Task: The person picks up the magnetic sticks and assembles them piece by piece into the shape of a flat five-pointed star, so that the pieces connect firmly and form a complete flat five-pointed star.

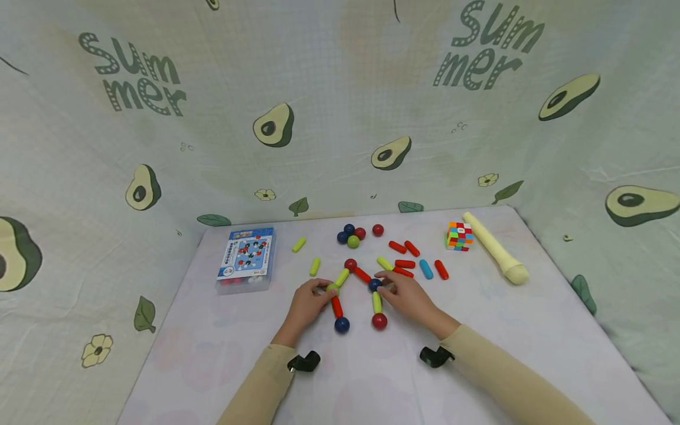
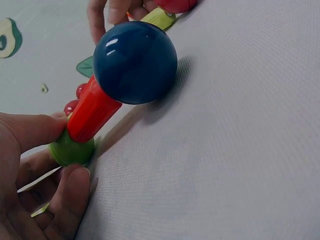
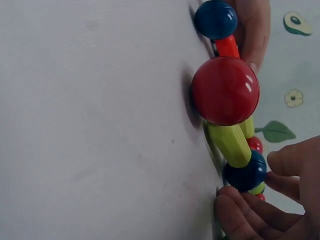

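A chain of coloured balls and short sticks lies on the table in an M-like shape. Its peak is a red ball [image 1: 350, 264], joined by a yellow-green stick [image 1: 342, 277] and a red stick [image 1: 362, 274]. My left hand [image 1: 310, 302] pinches the green ball [image 2: 72, 149] between thumb and fingers. From that ball a red stick [image 2: 94, 112] leads to a blue ball [image 2: 135, 62] at the near left end. My right hand [image 1: 409, 295] holds another blue ball [image 3: 246, 171] with its fingertips. A yellow-green stick [image 3: 230, 144] links it to the near red ball [image 3: 226, 91].
Loose red sticks [image 1: 441, 270], a blue stick [image 1: 426, 269] and yellow-green sticks [image 1: 315, 266] lie around the chain. Behind it sit several balls [image 1: 353, 241]. A boxed set [image 1: 247, 260] stands at left; a puzzle cube [image 1: 459, 236] and pale yellow club-shaped object [image 1: 494, 248] at right.
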Available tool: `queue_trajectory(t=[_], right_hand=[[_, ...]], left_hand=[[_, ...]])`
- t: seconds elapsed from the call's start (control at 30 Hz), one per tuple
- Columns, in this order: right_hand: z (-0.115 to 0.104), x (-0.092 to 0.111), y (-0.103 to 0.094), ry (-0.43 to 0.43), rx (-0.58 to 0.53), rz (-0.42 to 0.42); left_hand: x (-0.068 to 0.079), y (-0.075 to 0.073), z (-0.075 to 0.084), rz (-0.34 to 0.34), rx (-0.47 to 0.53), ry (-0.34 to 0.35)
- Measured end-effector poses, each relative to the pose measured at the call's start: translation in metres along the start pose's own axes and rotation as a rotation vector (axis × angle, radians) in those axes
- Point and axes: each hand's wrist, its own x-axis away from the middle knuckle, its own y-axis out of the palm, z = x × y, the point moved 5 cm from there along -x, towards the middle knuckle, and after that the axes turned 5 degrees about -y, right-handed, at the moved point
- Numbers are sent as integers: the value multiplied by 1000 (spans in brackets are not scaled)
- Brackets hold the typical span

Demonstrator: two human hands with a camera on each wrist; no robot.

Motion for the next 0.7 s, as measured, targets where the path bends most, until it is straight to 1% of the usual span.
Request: queue_trajectory(t=[0.23,0.53,0.7], right_hand=[[-4,-11,4,22,71,-7],[-2,-14,4,30,57,-19],[-3,-12,2,27,53,-14]], left_hand=[[0,0,0,2,-1,-2],[-1,0,-1,8,-8,2],[-1,1,0,11,-14,0]])
